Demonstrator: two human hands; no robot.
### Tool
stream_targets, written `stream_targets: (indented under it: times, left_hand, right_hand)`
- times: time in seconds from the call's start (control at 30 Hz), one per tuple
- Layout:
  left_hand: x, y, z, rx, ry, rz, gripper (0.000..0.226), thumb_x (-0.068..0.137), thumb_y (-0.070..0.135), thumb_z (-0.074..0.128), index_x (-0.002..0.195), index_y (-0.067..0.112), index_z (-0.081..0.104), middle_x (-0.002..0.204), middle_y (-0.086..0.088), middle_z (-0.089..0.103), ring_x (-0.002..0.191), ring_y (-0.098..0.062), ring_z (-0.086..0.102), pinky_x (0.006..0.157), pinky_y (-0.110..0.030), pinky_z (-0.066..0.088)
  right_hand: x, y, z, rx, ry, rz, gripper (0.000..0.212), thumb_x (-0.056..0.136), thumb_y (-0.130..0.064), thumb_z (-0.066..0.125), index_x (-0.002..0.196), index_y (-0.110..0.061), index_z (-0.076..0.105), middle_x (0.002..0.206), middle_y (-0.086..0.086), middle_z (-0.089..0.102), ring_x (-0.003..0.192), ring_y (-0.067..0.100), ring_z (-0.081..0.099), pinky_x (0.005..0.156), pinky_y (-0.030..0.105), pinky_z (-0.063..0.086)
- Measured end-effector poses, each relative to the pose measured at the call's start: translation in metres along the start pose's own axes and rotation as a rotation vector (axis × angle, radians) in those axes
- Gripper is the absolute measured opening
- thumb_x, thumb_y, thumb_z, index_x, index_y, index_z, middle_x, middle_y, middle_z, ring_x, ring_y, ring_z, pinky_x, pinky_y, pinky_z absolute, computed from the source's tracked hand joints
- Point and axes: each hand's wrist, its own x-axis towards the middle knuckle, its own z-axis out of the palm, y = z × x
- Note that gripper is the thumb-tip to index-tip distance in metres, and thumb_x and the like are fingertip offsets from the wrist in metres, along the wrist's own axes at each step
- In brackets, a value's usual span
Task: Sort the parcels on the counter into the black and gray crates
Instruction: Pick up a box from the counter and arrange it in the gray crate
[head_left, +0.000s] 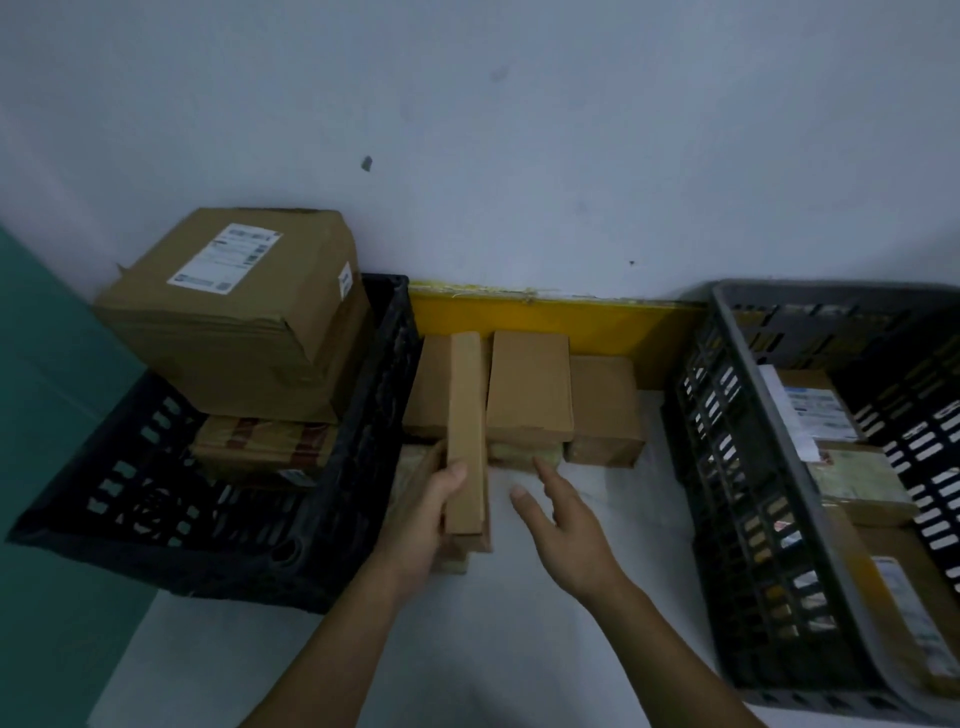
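Left hand: my left hand (434, 512) grips the near end of a long narrow box (466, 431), thumb on its top face, fingers wrapped under its left side.
Long narrow box: it points away from me toward the wall, between the two crates, with its far end over the parcels stacked at the back of the counter. I cannot tell whether it rests on them or is held just above.
Right hand: my right hand (563, 525) holds nothing. Its fingers are spread and fairly straight, just above the white counter (519, 649), fingertips near the front edge of the middle stack.
Counter parcels: a flat brown box (530, 382) lies on top of a paler parcel (524, 453); a square box (605, 410) sits just to its right, touching it; another box (428, 387) lies partly hidden behind the long narrow box.
Black crate: the black crate (260, 535) stands on my left. It holds a taped box (265, 447) with a large labelled carton (234, 312) stacked on it, rising above the rim.
Gray crate: the gray crate (769, 457) stands on my right. It holds several labelled parcels (852, 467) lying flat below the rim.
Background: a yellow strip (597, 322) runs along the base of the wall behind the counter parcels.
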Motion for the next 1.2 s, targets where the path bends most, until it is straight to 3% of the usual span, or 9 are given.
stream_targets:
  times: [0.1, 0.23, 0.4, 0.57, 0.73, 0.83, 0.97, 1.07, 1.2]
  left_hand:
    - [-0.001, -0.001, 0.007, -0.326, -0.190, -0.081, 0.076, 0.091, 0.058, 0.060, 0.154, 0.016, 0.055, 0.151, -0.016, 0.062, 0.141, -0.035, 0.058, 0.118, -0.055, 0.043]
    - [0.006, -0.004, 0.011, -0.360, -0.200, -0.121, 0.057, 0.095, 0.053, 0.062, 0.140, 0.018, 0.071, 0.147, -0.017, 0.065, 0.137, -0.035, 0.063, 0.103, -0.043, 0.059]
    - [0.018, 0.000, 0.019, -0.032, 0.088, -0.044, 0.041, 0.097, 0.041, 0.064, 0.137, 0.034, 0.070, 0.127, -0.003, 0.078, 0.116, -0.022, 0.075, 0.094, -0.045, 0.061]
    - [0.028, 0.010, 0.029, 0.336, 0.134, 0.157, 0.039, 0.099, 0.036, 0.072, 0.133, 0.052, 0.059, 0.120, 0.030, 0.071, 0.114, 0.003, 0.069, 0.092, -0.028, 0.059]
    - [0.031, 0.007, 0.049, 0.549, 0.140, 0.261, 0.047, 0.105, 0.021, 0.066, 0.150, 0.031, 0.057, 0.135, 0.018, 0.068, 0.123, 0.000, 0.064, 0.104, -0.035, 0.057]
    - [0.031, 0.012, 0.065, 0.571, 0.093, 0.306, 0.050, 0.106, 0.023, 0.065, 0.154, 0.031, 0.053, 0.140, 0.016, 0.066, 0.127, -0.004, 0.063, 0.099, -0.029, 0.057]
    - [0.033, 0.018, 0.098, 0.570, -0.022, 0.368, 0.050, 0.105, 0.024, 0.066, 0.153, 0.029, 0.055, 0.137, 0.017, 0.068, 0.124, -0.002, 0.064, 0.100, -0.032, 0.058]
    - [0.033, 0.019, 0.133, 0.606, -0.169, 0.389, 0.048, 0.106, 0.034, 0.065, 0.152, 0.034, 0.052, 0.138, 0.022, 0.066, 0.124, 0.002, 0.063, 0.100, -0.030, 0.057]
    - [0.024, 0.016, 0.181, 0.681, -0.261, 0.376, 0.081, 0.100, 0.070, 0.046, 0.168, 0.030, 0.028, 0.173, 0.008, 0.031, 0.157, -0.012, 0.032, 0.127, -0.047, 0.034]
  right_hand:
    - [-0.009, -0.017, -0.002, 0.254, -0.110, 0.022, 0.071, 0.099, -0.068, 0.064, 0.160, -0.062, 0.028, 0.151, -0.024, 0.059, 0.132, 0.006, 0.064, 0.103, 0.035, 0.060]
    - [-0.019, -0.023, -0.015, 0.373, 0.040, -0.003, 0.070, 0.102, -0.049, 0.071, 0.146, -0.076, 0.024, 0.136, -0.031, 0.065, 0.126, 0.002, 0.066, 0.098, 0.037, 0.064]
    - [-0.028, -0.017, -0.042, 0.313, 0.209, -0.026, 0.078, 0.106, -0.038, 0.067, 0.161, -0.061, 0.017, 0.129, -0.055, 0.054, 0.125, -0.011, 0.061, 0.106, 0.037, 0.060]
    - [-0.036, -0.021, -0.052, 0.277, 0.289, -0.052, 0.073, 0.109, -0.031, 0.062, 0.159, -0.060, 0.017, 0.157, -0.023, 0.051, 0.137, 0.005, 0.059, 0.113, 0.046, 0.055]
    - [-0.051, -0.035, -0.067, -0.105, 0.341, -0.171, 0.074, 0.112, -0.033, 0.053, 0.168, -0.051, 0.008, 0.157, -0.024, 0.045, 0.131, -0.007, 0.054, 0.103, 0.027, 0.056]
    - [-0.065, -0.040, -0.089, -0.340, 0.396, -0.187, 0.060, 0.113, -0.037, 0.048, 0.169, -0.042, 0.026, 0.154, -0.005, 0.051, 0.116, 0.004, 0.060, 0.090, 0.026, 0.060]
    - [-0.090, -0.046, -0.132, -0.429, 0.440, -0.118, 0.054, 0.114, -0.035, 0.049, 0.165, -0.044, 0.036, 0.146, -0.003, 0.058, 0.112, 0.009, 0.064, 0.089, 0.034, 0.061]
    - [-0.117, -0.046, -0.168, -0.428, 0.516, -0.073, 0.054, 0.112, -0.035, 0.053, 0.163, -0.044, 0.040, 0.139, -0.016, 0.058, 0.108, -0.007, 0.061, 0.084, 0.014, 0.054]
    - [-0.145, -0.041, -0.215, -0.423, 0.624, -0.021, 0.052, 0.111, -0.033, 0.053, 0.161, -0.044, 0.044, 0.133, -0.017, 0.061, 0.105, 0.000, 0.064, 0.081, 0.018, 0.055]
